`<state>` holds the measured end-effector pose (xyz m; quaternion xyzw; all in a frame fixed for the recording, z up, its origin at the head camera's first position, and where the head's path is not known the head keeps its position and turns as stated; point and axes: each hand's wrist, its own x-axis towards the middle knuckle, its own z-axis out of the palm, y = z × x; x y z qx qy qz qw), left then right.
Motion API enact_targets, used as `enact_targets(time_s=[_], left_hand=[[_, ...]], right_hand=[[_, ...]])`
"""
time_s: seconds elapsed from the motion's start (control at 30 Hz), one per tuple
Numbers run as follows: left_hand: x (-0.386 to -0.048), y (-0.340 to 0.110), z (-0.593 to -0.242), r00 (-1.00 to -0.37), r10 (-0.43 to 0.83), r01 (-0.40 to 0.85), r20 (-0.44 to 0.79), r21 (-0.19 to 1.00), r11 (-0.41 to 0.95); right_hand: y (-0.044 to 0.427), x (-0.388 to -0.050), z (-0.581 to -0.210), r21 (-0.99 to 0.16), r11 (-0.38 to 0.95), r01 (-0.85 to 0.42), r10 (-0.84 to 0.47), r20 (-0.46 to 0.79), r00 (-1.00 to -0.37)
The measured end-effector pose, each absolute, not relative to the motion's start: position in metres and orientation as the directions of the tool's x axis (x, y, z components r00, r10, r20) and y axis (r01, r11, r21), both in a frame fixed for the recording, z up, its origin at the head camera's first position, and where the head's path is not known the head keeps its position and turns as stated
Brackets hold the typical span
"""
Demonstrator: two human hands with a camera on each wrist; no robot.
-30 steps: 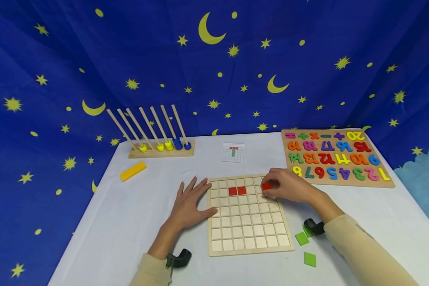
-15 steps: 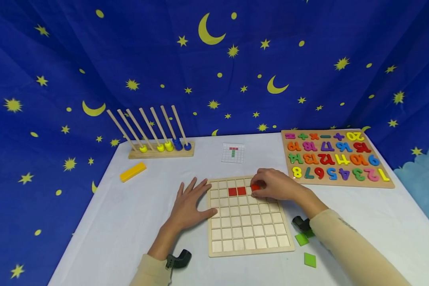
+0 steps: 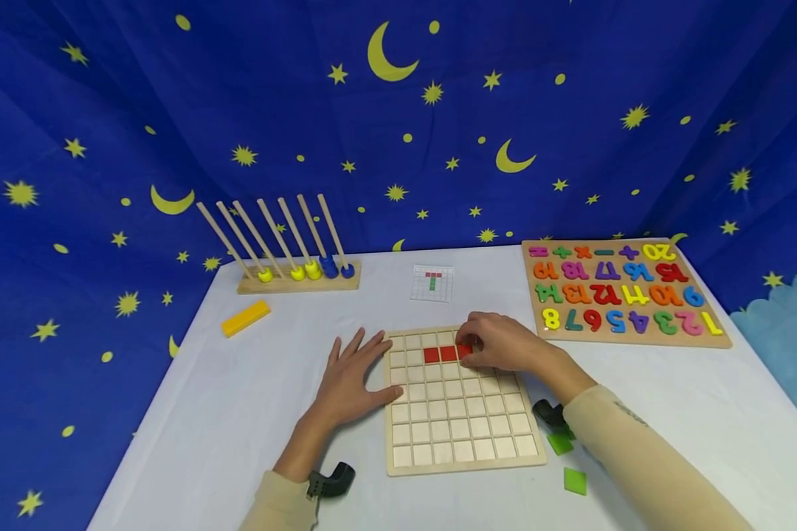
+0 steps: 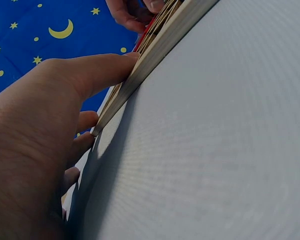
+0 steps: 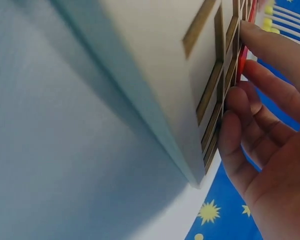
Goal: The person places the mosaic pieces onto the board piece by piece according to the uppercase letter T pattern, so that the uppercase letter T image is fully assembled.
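Observation:
A wooden grid board (image 3: 463, 408) lies flat on the white table. My left hand (image 3: 350, 385) has its fingers spread, thumb and fingertips touching the board's left edge; the left wrist view shows the thumb (image 4: 107, 72) against the rim. With thumb and index finger, my right hand (image 3: 508, 343) pinches a red square tile (image 3: 464, 351) at the second row from the back. That tile is right beside two other red tiles (image 3: 440, 355) set in neighbouring cells. Fingers partly hide it, so whether it is fully seated I cannot tell.
Green tiles (image 3: 575, 481) lie right of the board, some partly under the right wrist camera. Behind stands a card (image 3: 432, 283) with a red and green T pattern. A number puzzle (image 3: 722, 340), a peg abacus (image 3: 285, 285) and a yellow bar (image 3: 246, 318) sit farther out.
My right hand has moved left across the board with the red tile, from near the right edge to beside the two red tiles. My left hand has stayed still.

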<state>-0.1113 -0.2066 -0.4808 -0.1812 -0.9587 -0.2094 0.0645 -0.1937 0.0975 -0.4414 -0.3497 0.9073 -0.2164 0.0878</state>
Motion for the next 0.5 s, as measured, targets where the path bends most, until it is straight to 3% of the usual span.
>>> enact_targets(time_s=[0.5], left_hand=[[-0.111,-0.206,-0.48,-0.924,0.321,0.379,0.208,0.384,0.842]], right_hand=[[0.108,-0.19,-0.441,-0.5,0.633,-0.591,-0.678,0.011,-0.735]])
